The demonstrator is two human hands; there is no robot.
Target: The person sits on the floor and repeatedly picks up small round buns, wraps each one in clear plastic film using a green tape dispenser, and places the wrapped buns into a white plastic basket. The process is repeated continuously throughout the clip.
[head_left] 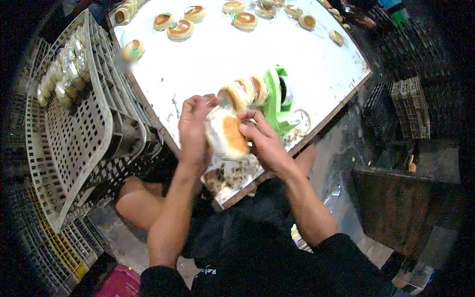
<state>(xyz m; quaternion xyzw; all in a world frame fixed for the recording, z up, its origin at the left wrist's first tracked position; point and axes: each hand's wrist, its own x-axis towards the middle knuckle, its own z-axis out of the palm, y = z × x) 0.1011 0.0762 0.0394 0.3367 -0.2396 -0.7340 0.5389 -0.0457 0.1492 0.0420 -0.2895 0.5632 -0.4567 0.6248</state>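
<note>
In my two hands, over the front edge of the white table, is a bagged bun (228, 134) with a browned side. My left hand (194, 126) has its fingers closed at the upper left of the clear bag, partly blurred. My right hand (262, 141) grips the bun's right side, thumb on the browned face. Just beyond, a row of buns (232, 96) stands on edge beside a green tape dispenser (274, 121) with a dark roll in it. A loose tape ring (307, 123) lies to its right.
Flat bagged buns (180, 30) lie along the table's (188, 64) far part. At my left, stacked plastic crates (74, 163) hold several wrapped buns (69, 59). More crates (405, 104) and a wooden box (401, 208) stand at the right. A person's hand (363, 22) shows at the far right.
</note>
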